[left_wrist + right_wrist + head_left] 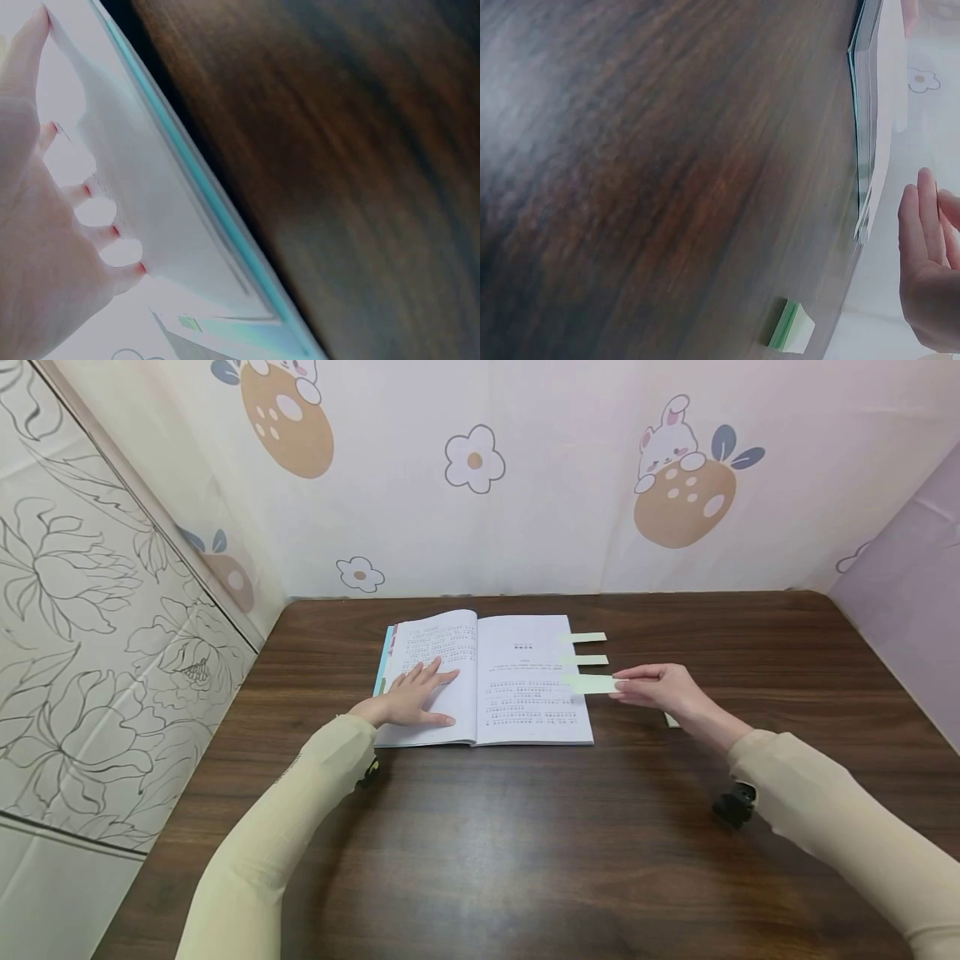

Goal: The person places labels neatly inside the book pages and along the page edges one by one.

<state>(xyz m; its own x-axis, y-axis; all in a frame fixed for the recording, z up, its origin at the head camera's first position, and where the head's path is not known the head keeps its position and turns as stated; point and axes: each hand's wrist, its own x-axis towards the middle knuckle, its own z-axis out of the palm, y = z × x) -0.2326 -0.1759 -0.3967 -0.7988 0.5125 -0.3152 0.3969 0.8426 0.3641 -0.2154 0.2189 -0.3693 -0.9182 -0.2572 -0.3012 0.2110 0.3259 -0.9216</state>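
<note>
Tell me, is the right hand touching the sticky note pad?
Apart. The right wrist view shows a clear gap between the right hand and the sticky note pad.

The rabbit-print wall covering (555, 527), flower-patterned panel (75, 610) and wooden table (465, 843) suggest a home.

- The tabletop (465, 852) looked like grained wood, smooth and softly glossy.
- The open book (501, 668) had smooth, matt paper pages.
- The pale strips (591, 684) looked like matt paper.
- The sleeves (817, 802) were matt, wrinkled cloth.
- The printed backdrop (555, 518) looked like smooth cloth, lightly creased.
</note>
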